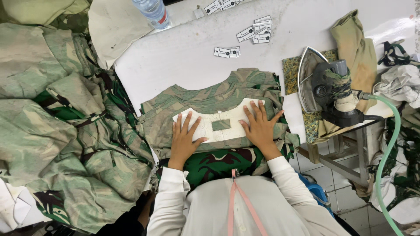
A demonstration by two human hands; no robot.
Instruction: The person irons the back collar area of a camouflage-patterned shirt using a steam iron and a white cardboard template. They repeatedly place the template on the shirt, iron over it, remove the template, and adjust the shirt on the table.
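Both grips are spread flat, fingers apart, clamped on nothing: the left hand (pixel 183 140) presses the left end of a white cardboard collar template (pixel 218 121), the right hand (pixel 260 127) its right end. The template's long axis runs side to side, parallel to the near edge of the surface (pixel 183 52), across the neckline of a camouflage shirt (pixel 210 98). A steam iron (pixel 326 87) stands near the right hand.

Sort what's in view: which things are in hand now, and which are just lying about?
In hand: left hand and right hand flat on white cardboard template; camouflage shirt stack.

Lying about: grey steam iron, clear plastic bottle, small white paper labels, camouflage fabric heap.
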